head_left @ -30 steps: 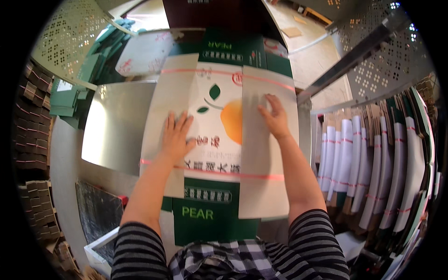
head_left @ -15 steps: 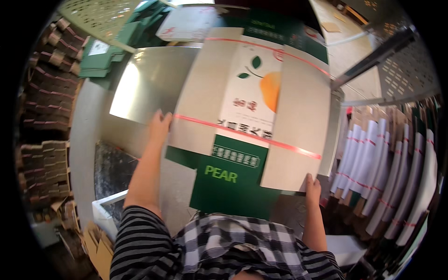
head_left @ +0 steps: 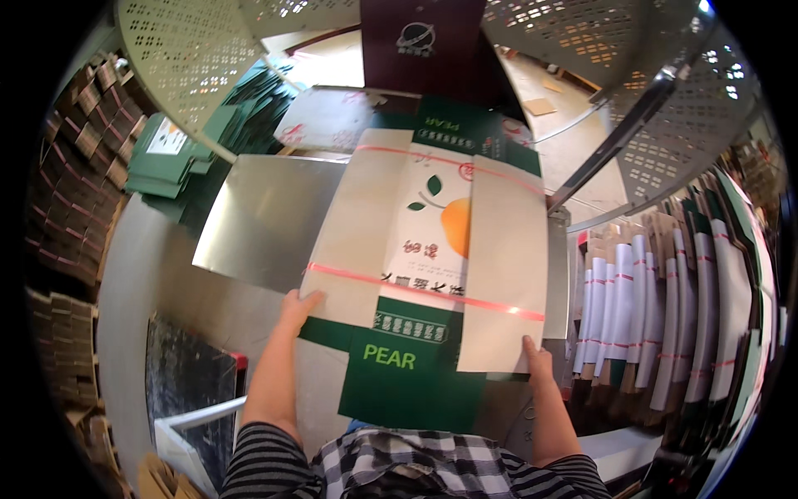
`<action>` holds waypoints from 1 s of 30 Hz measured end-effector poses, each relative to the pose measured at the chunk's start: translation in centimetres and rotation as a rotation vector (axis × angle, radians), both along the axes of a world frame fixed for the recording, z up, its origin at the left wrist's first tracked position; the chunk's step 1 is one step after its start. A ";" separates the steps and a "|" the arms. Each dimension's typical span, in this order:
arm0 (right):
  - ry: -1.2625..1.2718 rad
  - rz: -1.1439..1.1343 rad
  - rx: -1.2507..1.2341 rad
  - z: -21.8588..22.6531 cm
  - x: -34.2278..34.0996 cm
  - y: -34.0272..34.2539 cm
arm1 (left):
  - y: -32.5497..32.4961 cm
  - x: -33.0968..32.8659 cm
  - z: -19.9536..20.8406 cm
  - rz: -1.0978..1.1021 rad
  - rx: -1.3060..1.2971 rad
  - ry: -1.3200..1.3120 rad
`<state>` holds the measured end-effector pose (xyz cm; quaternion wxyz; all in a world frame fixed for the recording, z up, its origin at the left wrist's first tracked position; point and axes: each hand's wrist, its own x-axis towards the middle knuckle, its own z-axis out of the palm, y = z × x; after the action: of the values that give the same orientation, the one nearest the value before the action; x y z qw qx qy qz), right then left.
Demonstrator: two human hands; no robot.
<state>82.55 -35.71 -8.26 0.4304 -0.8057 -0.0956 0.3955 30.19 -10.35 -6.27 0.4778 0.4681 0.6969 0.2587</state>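
Observation:
A strapped bundle of flattened cartons (head_left: 507,266) lies in front of me, cream and green with an orange-yellow fruit print. Two pink straps (head_left: 490,308) cross it. At its left edge my left hand (head_left: 296,314) grips the side just below the nearer strap, thumb on top and the other fingers hidden. Lower on the right edge, my right hand (head_left: 539,364) holds the near corner, its thumb on the upper face and its fingers out of sight beneath. The bundle's far end reaches a dark maroon panel (head_left: 422,50).
A shiny metal plate (head_left: 266,212) sits left of the bundle. Green flat cartons (head_left: 166,166) are piled at the far left. Perforated metal guards (head_left: 195,66) curve overhead. Strapped bundles (head_left: 636,291) stand on the right, brown stacks (head_left: 71,183) on the left. A white frame (head_left: 187,432) is near my left forearm.
My left hand has come against the bundle's left edge, its thumb now over it. The view has shifted, so the bundle sits lower and more of the maroon panel shows. My right hand keeps its corner.

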 end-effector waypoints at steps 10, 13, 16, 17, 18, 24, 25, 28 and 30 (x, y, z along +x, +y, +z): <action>0.043 0.169 -0.159 -1.7 -9.0 -5.1 | -7.6 -10.5 3.1 0.063 -0.132 -0.041; 0.102 0.233 -0.104 -0.9 -7.6 -3.8 | -6.8 -14.2 1.7 -0.104 -0.265 -0.008; 0.217 0.024 0.018 1.0 -4.6 -0.4 | -0.4 -12.8 2.6 0.026 -0.245 0.029; 0.251 -0.082 -0.046 0.5 -4.3 1.5 | 1.2 -11.7 3.0 0.036 -0.241 0.026; 0.190 -0.031 -0.260 -1.2 -2.8 2.6 | 2.9 -9.8 3.2 0.013 -0.238 0.015; 0.343 0.037 0.083 -0.2 -5.2 5.9 | 3.5 -3.9 1.9 -0.143 -0.152 -0.323; 0.321 0.071 -0.063 -0.5 -5.1 5.7 | 2.7 -2.5 3.9 -0.147 -0.156 -0.295; 0.196 0.201 0.030 4.2 -6.5 5.9 | 0.1 0.3 10.1 -0.121 -0.127 -0.234; 0.206 0.180 -0.016 6.0 -6.3 4.2 | -0.9 2.0 12.1 -0.129 -0.139 -0.215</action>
<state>76.21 -31.54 -2.23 0.3944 -0.7523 -0.1196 0.5141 32.21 -11.30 5.86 0.5968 0.4473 0.6263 0.2272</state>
